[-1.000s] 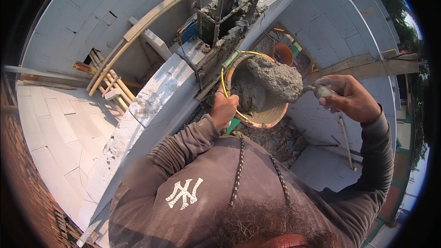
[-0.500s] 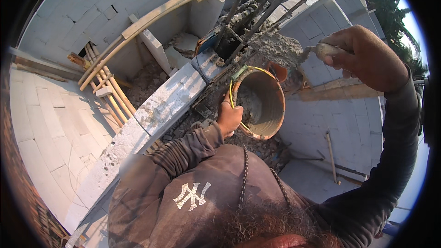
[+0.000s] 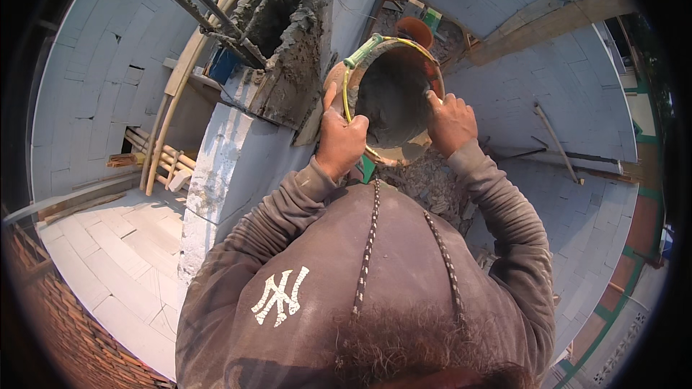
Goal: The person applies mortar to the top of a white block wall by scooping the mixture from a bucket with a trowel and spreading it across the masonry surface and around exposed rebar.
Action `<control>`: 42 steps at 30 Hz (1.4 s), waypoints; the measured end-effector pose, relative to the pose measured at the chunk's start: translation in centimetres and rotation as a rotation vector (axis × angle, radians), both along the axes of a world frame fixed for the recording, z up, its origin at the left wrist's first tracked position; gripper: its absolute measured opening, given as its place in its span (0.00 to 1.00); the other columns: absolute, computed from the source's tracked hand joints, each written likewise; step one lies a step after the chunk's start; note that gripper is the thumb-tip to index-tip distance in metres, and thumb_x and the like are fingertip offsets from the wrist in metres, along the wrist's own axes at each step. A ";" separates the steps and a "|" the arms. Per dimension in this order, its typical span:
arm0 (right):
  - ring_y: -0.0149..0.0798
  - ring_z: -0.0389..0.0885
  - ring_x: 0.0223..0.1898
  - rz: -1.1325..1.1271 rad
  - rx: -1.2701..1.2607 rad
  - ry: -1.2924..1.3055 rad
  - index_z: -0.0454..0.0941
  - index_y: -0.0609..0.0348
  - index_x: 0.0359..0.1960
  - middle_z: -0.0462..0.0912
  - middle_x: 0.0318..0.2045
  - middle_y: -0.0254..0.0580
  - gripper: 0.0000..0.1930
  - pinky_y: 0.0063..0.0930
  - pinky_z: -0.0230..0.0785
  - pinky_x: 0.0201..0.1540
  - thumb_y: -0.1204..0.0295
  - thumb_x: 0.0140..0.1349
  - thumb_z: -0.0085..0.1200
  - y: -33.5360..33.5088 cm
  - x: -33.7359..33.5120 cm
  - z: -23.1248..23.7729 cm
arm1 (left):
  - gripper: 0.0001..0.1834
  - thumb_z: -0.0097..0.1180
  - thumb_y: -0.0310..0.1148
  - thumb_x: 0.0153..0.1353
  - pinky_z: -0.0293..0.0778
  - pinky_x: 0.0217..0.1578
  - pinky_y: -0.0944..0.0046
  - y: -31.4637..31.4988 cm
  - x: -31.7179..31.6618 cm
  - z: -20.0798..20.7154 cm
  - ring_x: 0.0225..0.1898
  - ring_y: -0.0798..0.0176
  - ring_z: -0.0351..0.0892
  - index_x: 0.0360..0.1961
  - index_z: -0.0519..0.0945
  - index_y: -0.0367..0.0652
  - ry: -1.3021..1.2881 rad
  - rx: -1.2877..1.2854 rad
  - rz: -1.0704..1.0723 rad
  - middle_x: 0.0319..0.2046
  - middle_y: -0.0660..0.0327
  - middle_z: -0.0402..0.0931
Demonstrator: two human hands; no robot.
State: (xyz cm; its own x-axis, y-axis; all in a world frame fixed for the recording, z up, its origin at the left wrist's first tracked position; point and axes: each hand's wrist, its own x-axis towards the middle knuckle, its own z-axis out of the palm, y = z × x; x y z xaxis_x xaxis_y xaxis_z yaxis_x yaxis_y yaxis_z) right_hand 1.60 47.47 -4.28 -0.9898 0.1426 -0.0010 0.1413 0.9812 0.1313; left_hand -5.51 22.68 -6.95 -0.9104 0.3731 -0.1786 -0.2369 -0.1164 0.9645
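Observation:
An orange bucket point(image 3: 335, 90), smeared with grey mortar, tilts toward me with wet mortar point(image 3: 393, 104) inside. My left hand point(image 3: 342, 137) is closed on its left rim beside the yellow handle point(image 3: 346, 90), which has a green grip point(image 3: 364, 51). At the right rim my right hand point(image 3: 452, 124) is curled closed, fingers toward the bucket's mouth. It held a trowel a moment ago; the tool's handle is covered by the fingers and its blade cannot be made out against the dark mortar.
Left of the bucket, a mortar-crusted column form point(image 3: 292, 75) with steel bars point(image 3: 194, 7) stands on a white block wall point(image 3: 227, 162). Bamboo poles point(image 3: 162, 126) lean further left. A second orange bucket point(image 3: 415, 31) sits beyond. Rubble point(image 3: 440, 187) lies below.
My right hand has come down and left from the raised trowel with mortar near the bars to the bucket's right rim. The bucket is tilted more, and my view has turned.

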 end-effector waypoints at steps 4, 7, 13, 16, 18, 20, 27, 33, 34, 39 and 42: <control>0.52 0.88 0.42 0.006 -0.099 -0.079 0.81 0.51 0.60 0.84 0.39 0.50 0.21 0.49 0.79 0.43 0.66 0.65 0.57 1.5 1.3 -2.1 | 0.38 0.49 0.20 0.58 0.52 0.77 0.60 1.7 -0.6 3.2 0.79 0.45 0.58 0.74 0.64 0.24 0.394 -0.112 -0.025 0.74 0.40 0.62; 0.53 0.89 0.40 0.012 -0.212 -0.222 0.82 0.50 0.61 0.85 0.37 0.50 0.23 0.51 0.80 0.43 0.64 0.64 0.60 1.9 2.2 -1.4 | 0.38 0.48 0.20 0.58 0.56 0.75 0.59 2.4 -1.1 2.8 0.77 0.44 0.61 0.74 0.67 0.28 0.396 -0.077 -0.053 0.72 0.40 0.65; 0.57 0.89 0.46 0.026 -0.546 -0.390 0.85 0.53 0.58 0.90 0.43 0.54 0.22 0.48 0.82 0.51 0.61 0.63 0.64 1.5 3.8 -3.4 | 0.38 0.48 0.19 0.57 0.58 0.74 0.59 3.1 -0.2 2.2 0.74 0.46 0.66 0.74 0.67 0.31 0.581 -0.204 -0.158 0.69 0.41 0.69; 0.58 0.89 0.50 -0.074 -0.852 -0.381 0.85 0.58 0.58 0.90 0.47 0.59 0.23 0.46 0.81 0.54 0.61 0.63 0.64 1.0 5.5 -6.2 | 0.38 0.47 0.19 0.56 0.54 0.76 0.60 2.7 0.2 1.9 0.76 0.49 0.61 0.73 0.68 0.30 0.402 -0.137 -0.192 0.71 0.43 0.68; 0.51 0.91 0.49 -0.101 -1.098 -0.374 0.84 0.66 0.59 0.90 0.48 0.58 0.24 0.40 0.80 0.55 0.65 0.63 0.64 0.7 5.8 -6.7 | 0.34 0.49 0.18 0.58 0.65 0.60 0.64 2.0 0.4 0.0 0.59 0.59 0.70 0.70 0.71 0.30 0.323 -0.155 -0.149 0.59 0.52 0.74; 0.45 0.90 0.47 -0.124 -1.197 -0.388 0.83 0.68 0.58 0.90 0.47 0.56 0.24 0.37 0.80 0.54 0.67 0.64 0.65 0.7 5.7 -5.6 | 0.30 0.50 0.17 0.60 0.76 0.43 0.68 1.2 0.6 -1.2 0.41 0.69 0.79 0.67 0.73 0.30 0.244 -0.168 -0.102 0.47 0.62 0.81; 0.32 0.85 0.44 -0.055 -1.216 -0.410 0.82 0.73 0.57 0.90 0.43 0.44 0.21 0.30 0.79 0.51 0.72 0.66 0.64 2.6 2.9 5.2 | 0.14 0.55 0.16 0.59 0.68 0.29 0.69 -1.1 0.5 -1.4 0.28 0.74 0.71 0.46 0.78 0.36 -0.218 0.130 0.072 0.29 0.68 0.75; 0.25 0.81 0.37 -0.066 -1.078 -0.590 0.82 0.71 0.57 0.87 0.37 0.34 0.20 0.25 0.76 0.42 0.69 0.69 0.64 1.7 -3.0 21.0 | 0.09 0.58 0.19 0.58 0.68 0.28 0.66 -2.0 1.0 -2.4 0.28 0.72 0.69 0.41 0.77 0.35 -0.220 0.090 0.184 0.29 0.67 0.72; 0.23 0.80 0.33 -0.053 -0.972 -0.614 0.83 0.71 0.56 0.86 0.33 0.32 0.19 0.22 0.76 0.37 0.68 0.70 0.63 1.2 -4.6 23.3 | 0.09 0.58 0.19 0.58 0.68 0.28 0.66 -2.3 1.1 -2.8 0.28 0.72 0.69 0.41 0.77 0.35 -0.210 0.108 0.207 0.29 0.67 0.72; 0.26 0.82 0.24 0.276 -0.573 -0.599 0.86 0.69 0.52 0.84 0.25 0.35 0.18 0.23 0.77 0.27 0.64 0.71 0.64 -5.7 -14.6 31.4 | 0.24 0.55 0.17 0.57 0.63 0.25 0.69 -2.4 2.1 -3.5 0.27 0.75 0.66 0.56 0.76 0.36 -0.277 0.175 0.274 0.31 0.68 0.70; 0.29 0.85 0.23 0.380 -0.324 -0.576 0.86 0.69 0.49 0.84 0.24 0.37 0.18 0.24 0.79 0.26 0.63 0.70 0.63 -10.8 -19.5 33.2 | 0.31 0.52 0.15 0.56 0.63 0.24 0.71 -1.7 2.2 -3.9 0.26 0.76 0.65 0.64 0.74 0.38 -0.304 0.259 0.332 0.31 0.70 0.70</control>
